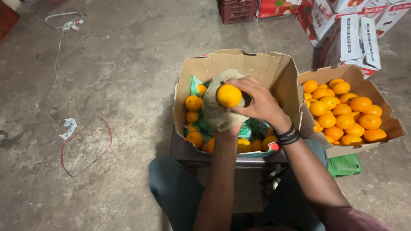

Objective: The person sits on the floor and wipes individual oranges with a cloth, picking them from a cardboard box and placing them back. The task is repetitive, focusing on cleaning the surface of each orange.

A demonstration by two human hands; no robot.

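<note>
My right hand [257, 102] grips an orange [229, 95] over an open cardboard box [274, 68]. A tan cloth [216, 113] is draped over my left hand, which is hidden under it; the cloth presses against the orange. Below, more oranges [193, 103] lie in the box on green and white paper lining [196, 84]. Black bands circle my right wrist.
A second cardboard box [387, 128] full of oranges [351, 115] stands to the right. Printed cartons [357, 38] and a red crate [236, 10] sit at the back. On the concrete floor to the left lie a red strap loop [85, 147], paper scrap [68, 127] and white cord [64, 25].
</note>
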